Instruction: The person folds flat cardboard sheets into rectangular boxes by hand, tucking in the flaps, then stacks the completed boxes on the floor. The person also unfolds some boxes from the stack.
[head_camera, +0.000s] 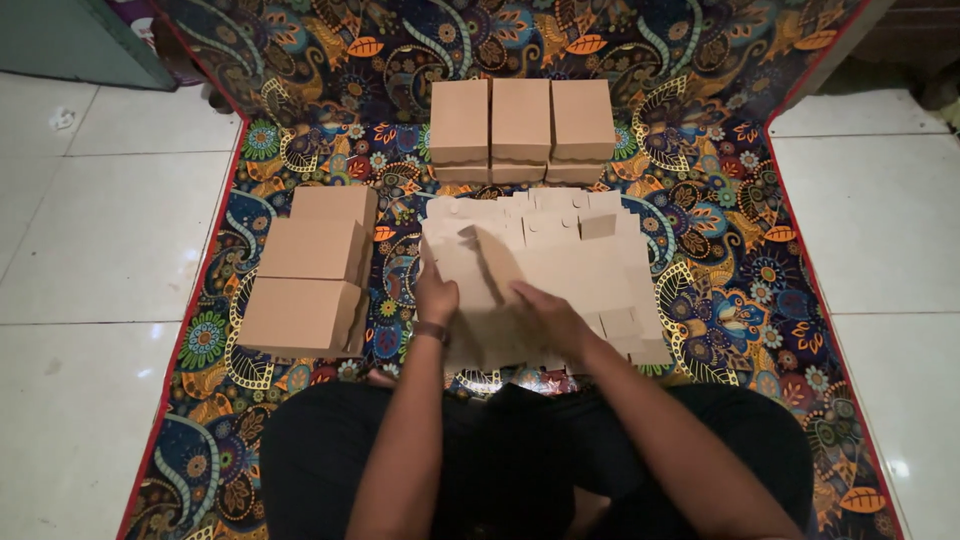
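From the head view, looking straight down, a person in dark trousers sits on a multicoloured paisley mat with a red border (720, 290), which lies on a floor of pale square tiles (110, 230).

In front of the knees lies a spread pile of flat, unfolded brown cardboard box blanks (590, 265), their tabs and flaps showing along the far and right edges. Both hands rest on the near left part of this pile. The left hand (436, 298) — with a dark band at the wrist (431, 331) — grips the left edge of the top cardboard blank (480, 262), its fingers curled around that edge and lifting it slightly off the pile. The right hand (545, 312) lies palm down on the same blank, just beside the left hand, fingers held together and pressing flat on the card.

To the left of the pile, near but apart from it, stand 3 folded brown cardboard boxes (312, 270) in a row running away from the person. Beyond the pile, at its far edge, sits a block of folded brown boxes (521, 122) — 3 side by side on top, with more underneath.
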